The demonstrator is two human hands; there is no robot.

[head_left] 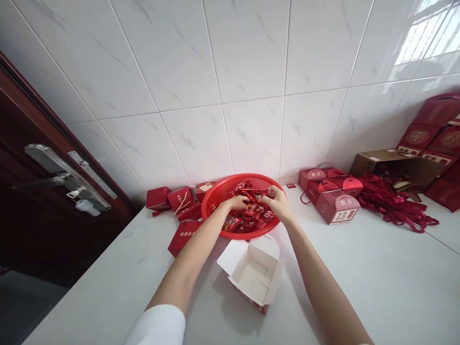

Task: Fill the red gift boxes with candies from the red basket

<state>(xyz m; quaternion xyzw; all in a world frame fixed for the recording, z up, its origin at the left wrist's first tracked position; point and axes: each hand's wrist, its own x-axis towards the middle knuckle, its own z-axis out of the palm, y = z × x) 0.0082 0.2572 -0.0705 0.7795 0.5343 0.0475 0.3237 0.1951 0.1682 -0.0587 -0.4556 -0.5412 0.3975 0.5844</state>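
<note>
Both of my hands reach into a round red plastic basket [212, 191] by the wall, filled with red-wrapped candies [247, 223]. On the basket's left side, my left hand [237, 203] has its fingers bent down among the wrappers; what they hold, if anything, is hidden. My right hand [275, 201] is at the right side, thumb and fingers curled together around something too small to make out. Between my forearms, in front of the basket, stands an open small box [251, 275] with a white inside, its flaps spread and nothing inside.
Closed red boxes [158, 198] sit left of the basket. To the right are red gift boxes [328, 191], a pile of dark red ribbons [391, 203], a cardboard box [373, 163] and stacked red boxes [431, 134]. A door handle [53, 179] is at the left.
</note>
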